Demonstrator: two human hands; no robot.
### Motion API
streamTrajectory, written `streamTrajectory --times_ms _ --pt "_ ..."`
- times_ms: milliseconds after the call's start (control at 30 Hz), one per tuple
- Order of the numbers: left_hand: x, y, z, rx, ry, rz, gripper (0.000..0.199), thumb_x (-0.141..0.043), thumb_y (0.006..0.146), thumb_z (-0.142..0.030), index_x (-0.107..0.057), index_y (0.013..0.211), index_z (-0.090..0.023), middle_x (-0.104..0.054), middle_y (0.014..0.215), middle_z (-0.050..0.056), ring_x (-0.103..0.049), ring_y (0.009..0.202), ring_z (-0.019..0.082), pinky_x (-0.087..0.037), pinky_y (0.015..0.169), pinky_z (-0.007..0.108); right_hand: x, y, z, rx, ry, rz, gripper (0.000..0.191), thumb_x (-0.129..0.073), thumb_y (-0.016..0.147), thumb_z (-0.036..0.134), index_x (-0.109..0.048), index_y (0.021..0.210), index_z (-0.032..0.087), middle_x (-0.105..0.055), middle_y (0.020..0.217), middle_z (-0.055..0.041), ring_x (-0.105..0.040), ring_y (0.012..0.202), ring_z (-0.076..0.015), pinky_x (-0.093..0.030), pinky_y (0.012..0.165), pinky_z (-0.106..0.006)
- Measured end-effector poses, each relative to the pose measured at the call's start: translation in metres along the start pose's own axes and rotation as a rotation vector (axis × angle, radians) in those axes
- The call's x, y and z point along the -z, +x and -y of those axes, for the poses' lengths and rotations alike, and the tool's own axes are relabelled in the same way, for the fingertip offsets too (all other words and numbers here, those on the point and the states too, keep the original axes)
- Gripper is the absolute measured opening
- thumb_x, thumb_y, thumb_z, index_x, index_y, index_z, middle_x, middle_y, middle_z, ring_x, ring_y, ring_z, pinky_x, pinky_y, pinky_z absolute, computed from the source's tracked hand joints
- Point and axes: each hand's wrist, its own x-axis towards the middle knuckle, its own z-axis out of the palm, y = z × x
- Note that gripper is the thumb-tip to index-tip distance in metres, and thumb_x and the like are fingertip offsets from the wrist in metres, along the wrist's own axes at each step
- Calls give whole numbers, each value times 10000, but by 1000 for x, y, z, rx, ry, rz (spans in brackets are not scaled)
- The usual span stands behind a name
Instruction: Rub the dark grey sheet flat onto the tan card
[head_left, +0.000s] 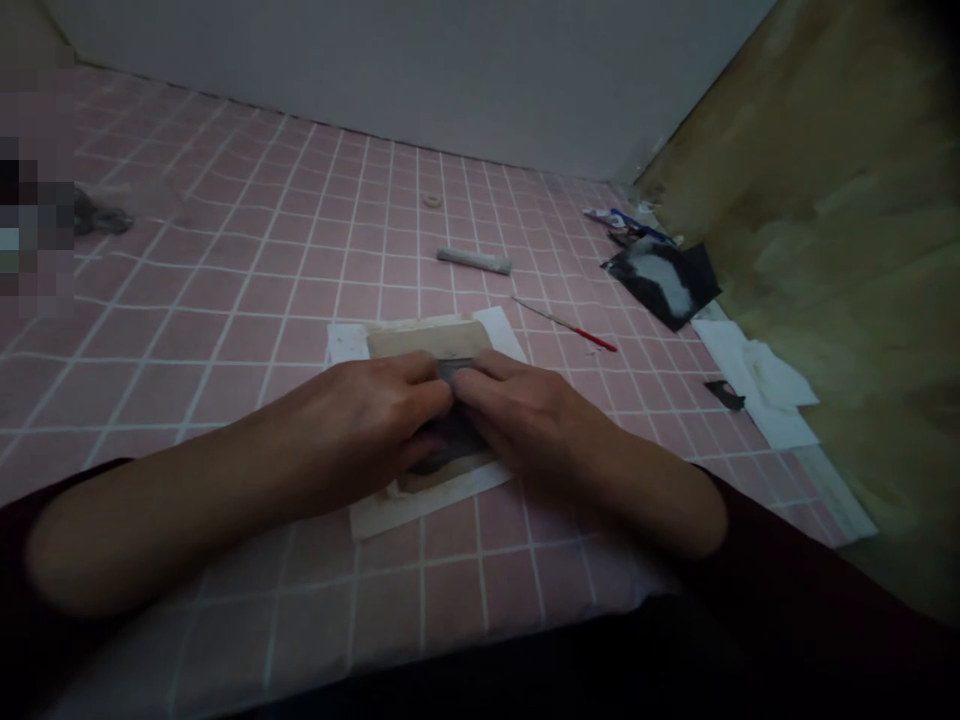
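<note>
My left hand (390,405) and my right hand (521,400) meet over a dark grey, flat piece (457,435), fingers curled and pinching its upper part. What kind of thing it is I cannot make out; the fingers cover much of it. Beneath it lies a tan sheet or board (427,340), with its far part showing beyond my fingertips. White paper (379,515) is spread under both, its corners sticking out at the back and front.
Past my hands lie a grey roll (474,262), a small ring (433,201) and a thin red-handled tool (574,328). To the right are a black-and-white packet (664,280), white papers (757,380) and a dark scrap (724,394) beside the wall. A pink checked cloth (247,390) covers the table.
</note>
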Motion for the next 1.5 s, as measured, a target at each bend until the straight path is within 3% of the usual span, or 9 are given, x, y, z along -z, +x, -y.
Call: streamTrajectory --times_ms 200,367,567,767,900,967,1167,1500 --pt "1 0 0 7 20 34 90 -520 889 -262 -545 839 -190 -558 906 30 -537 688 131 -417 591 265 4 -1 -1 -134 -51 36 88 -452 866 98 -490 848 175 -531 821 -39 -485 725 -152 -360 643 -270" --pt "0 -1 2 -15 2 -2 56 -524 878 -237 -560 895 -197 -565 941 32 -558 749 143 -436 635 272 5 -2 8 -30 77 10 83 -438 911 122 -454 869 192 -542 856 -19 -490 725 -132 -369 654 -253" --pt "-1 -1 1 -2 26 10 81 -519 890 -253 -531 838 -192 -556 915 30 -537 706 138 -412 606 271 14 -9 0 -113 -9 85 152 -473 816 36 -460 800 187 -516 778 0 -484 694 -128 -342 635 -255" --pt "-2 -2 3 -6 -30 -6 70 -533 878 -254 -579 883 -202 -565 901 24 -547 703 136 -427 608 271 -1 -6 12 -34 64 57 119 -425 910 92 -491 885 188 -503 861 -14 -465 685 -116 -358 613 -239" --pt "0 -1 1 -2 8 15 77 -527 884 -252 -547 842 -190 -552 911 32 -538 695 136 -417 594 267 7 -6 -1 -94 86 28 124 -498 843 58 -533 867 174 -545 842 -19 -504 738 -135 -385 665 -261" --pt "1 0 0 2 10 25 66 -525 885 -241 -544 851 -188 -547 904 31 -527 677 129 -405 583 260 15 -6 -6 -153 245 26 128 -530 838 68 -569 907 169 -573 824 -10 -528 743 -134 -406 671 -260" --pt "-1 0 0 -29 -7 -12 37 -553 863 -210 -546 840 -182 -544 865 24 -532 670 121 -396 583 244 24 -3 -4 -294 1016 105 110 -579 884 167 -603 991 154 -604 742 17 -588 667 -108 -469 619 -239" --pt "-3 -2 0 -30 14 -21 66 -579 843 -183 -514 828 -179 -539 869 14 -558 672 126 -389 567 248 15 0 -9 -431 1396 42 132 -646 841 141 -654 971 162 -645 856 -6 -596 655 -66 -490 625 -199"
